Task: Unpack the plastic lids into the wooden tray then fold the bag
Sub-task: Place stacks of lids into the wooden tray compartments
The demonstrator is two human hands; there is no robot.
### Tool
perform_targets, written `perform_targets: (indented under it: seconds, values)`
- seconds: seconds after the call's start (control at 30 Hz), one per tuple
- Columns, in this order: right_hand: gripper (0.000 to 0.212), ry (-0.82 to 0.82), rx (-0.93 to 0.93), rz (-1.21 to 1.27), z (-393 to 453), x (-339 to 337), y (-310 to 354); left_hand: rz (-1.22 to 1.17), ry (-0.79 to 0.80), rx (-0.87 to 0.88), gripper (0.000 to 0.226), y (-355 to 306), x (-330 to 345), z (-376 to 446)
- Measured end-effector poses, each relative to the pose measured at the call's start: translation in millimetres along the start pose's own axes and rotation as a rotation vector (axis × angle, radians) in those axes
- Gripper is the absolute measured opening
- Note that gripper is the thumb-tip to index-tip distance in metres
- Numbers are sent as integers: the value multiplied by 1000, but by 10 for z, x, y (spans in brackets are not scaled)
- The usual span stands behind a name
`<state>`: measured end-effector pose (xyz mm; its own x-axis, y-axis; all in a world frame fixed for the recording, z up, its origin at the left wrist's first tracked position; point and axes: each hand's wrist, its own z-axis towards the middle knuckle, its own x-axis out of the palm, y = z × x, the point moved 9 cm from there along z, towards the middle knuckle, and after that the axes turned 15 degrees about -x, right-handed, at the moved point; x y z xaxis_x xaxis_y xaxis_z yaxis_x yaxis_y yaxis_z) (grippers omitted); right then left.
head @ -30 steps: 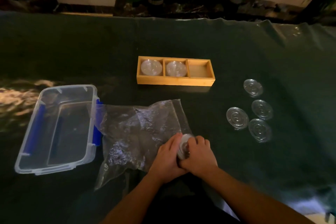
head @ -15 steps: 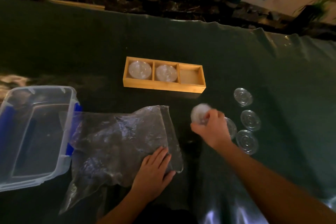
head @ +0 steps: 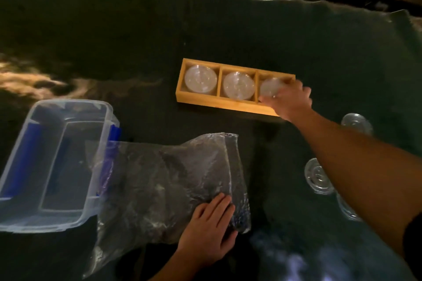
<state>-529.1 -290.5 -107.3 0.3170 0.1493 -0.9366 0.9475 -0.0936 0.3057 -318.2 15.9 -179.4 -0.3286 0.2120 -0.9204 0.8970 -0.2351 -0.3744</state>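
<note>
Broadly, a dark green cloth (head: 114,36) covers the whole work surface, wrinkled along its far edge and glossy in patches.

Clear plastic storage bin (head: 49,166), blue latches on its sides, sits at the left, open side up.

Clear plastic bag (head: 159,180) lies flat and crumpled just right of the bin, one corner overlapping the bin's near blue latch. Looks empty, though the crinkled film makes that hard to confirm.

Right forearm crosses the frame from the lower right toward the wooden tray (head: 201,100), which sits at centre, beyond the bag. Three compartments in a row. Left compartment holds a stack of plastic lids (head: 200,78); middle compartment holds a second stack (head: 238,85).

Left hand (head: 209,232) rests palm down on the bag's near right corner, fingers spread flat, pressing rather than gripping.

Right hand (head: 290,100) is at the tray's right end, fingers curled around a third stack of lids (head: 270,89) that sits in or just over the right compartment. Motion blur; cannot tell whether the stack touches the bottom.

Loose clear lids on the cloth, right of the tray and partly hidden by the forearm: one far (head: 356,123), one near (head: 317,177), a sliver of another (head: 347,211) closest to the viewer.
</note>
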Motion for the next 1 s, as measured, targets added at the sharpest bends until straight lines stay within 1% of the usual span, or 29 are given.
perform_targets:
  seconds: [0.03, 0.1, 0.17, 0.2, 0.23, 0.27, 0.3, 0.33, 0.37, 0.4, 0.57, 0.63, 0.7, 0.87, 0.9, 1.0]
  values:
    - [98, 63, -6, -64, -14, 79, -18, -2, 5, 1, 57, -4, 4, -4]
    - [105, 117, 4, -68, -28, 135, -58, -15, 6, -2, 57, -2, -3, -11]
    - [109, 109, 42, 30, -46, 86, -105, -21, 1, -6, 58, -2, -13, -9]
    - [105, 82, 64, 109, -75, 23, -134, -19, -4, -7, 58, -6, -17, -10]
    - [95, 32, 75, 205, -120, -56, -159, -19, -13, -9, 58, -1, -16, -15]
    - [76, -49, 66, 317, -198, -170, -180, -19, -14, -7, 58, -1, -16, -21]
    - [52, -154, 48, 412, -302, -300, -219, -14, -8, -2, 58, -1, -12, -23]
    - [33, -250, 38, 465, -439, -422, -296, -8, -1, 2, 58, -1, -13, -22]
    - [27, -315, 49, 478, -605, -517, -402, -9, 6, 4, 57, -2, -17, -17]
    - [27, -352, 76, 473, -789, -565, -523, -14, 15, -2, 57, 8, -26, -5]
    - [22, -402, 309, 425, -1982, -488, -1416, 20, 57, -17, 56, -15, -74, -6]
    - [16, -359, 395, 409, -2390, -370, -1714, 87, 83, -34, 58, -19, -100, -1]
    - [13, -281, 417, 401, -2649, -233, -1851, 126, 85, -46, 59, -42, -144, 8]
    - [9, -113, 308, 377, -2846, 68, -1779, 172, 103, -76, 58, -115, -192, -2]
    - [10, -97, 281, 372, -2815, 100, -1729, 179, 120, -91, 59, -108, -180, 7]
    - [13, -121, 234, 362, -2699, 73, -1632, 198, 234, -161, 67, -103, -97, 34]
